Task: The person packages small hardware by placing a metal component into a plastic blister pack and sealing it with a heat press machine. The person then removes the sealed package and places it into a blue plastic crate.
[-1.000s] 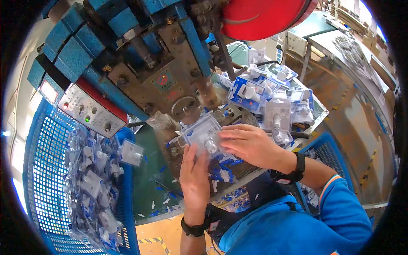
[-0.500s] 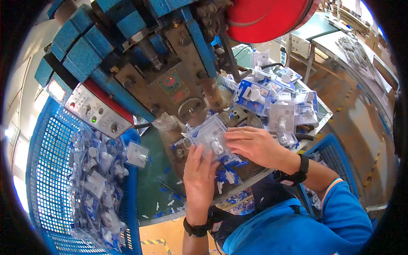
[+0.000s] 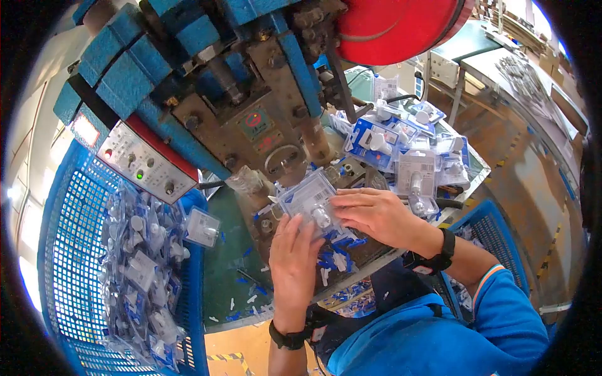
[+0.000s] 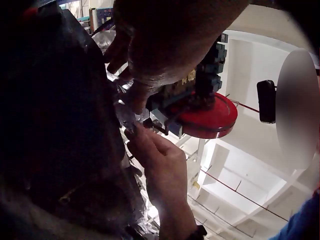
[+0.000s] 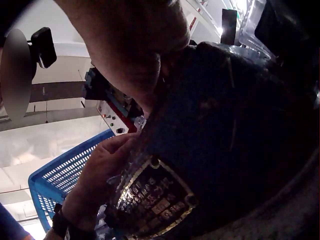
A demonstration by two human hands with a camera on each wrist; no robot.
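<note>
On my head feed the clear pack sits low at the front of the press, just below the round fitting at the press's middle, with a rounded piece showing through its plastic. Both hands are on it. The left hand is at the pack's near edge, fingers stretched out and a little parted, their tips against the plastic. The right hand comes in from the press's right side, fingers straight and pressed close together along the pack's edge — I can't make out its thumb from above. My wrist feeds are too dark to add much about either hand.

Blue and white scraps lie around the foot of the press, just beside the pack, and more are strewn over the green table to the press's left. Further left of the press stands a blue basket, heaped with filled packs; one loose pack lies between it and the press. To the press's right I see a pile of blue-and-white packs. A control box is fixed on the press's left flank, its green lamp lit — and a red wheel looms at the press's upper right.
</note>
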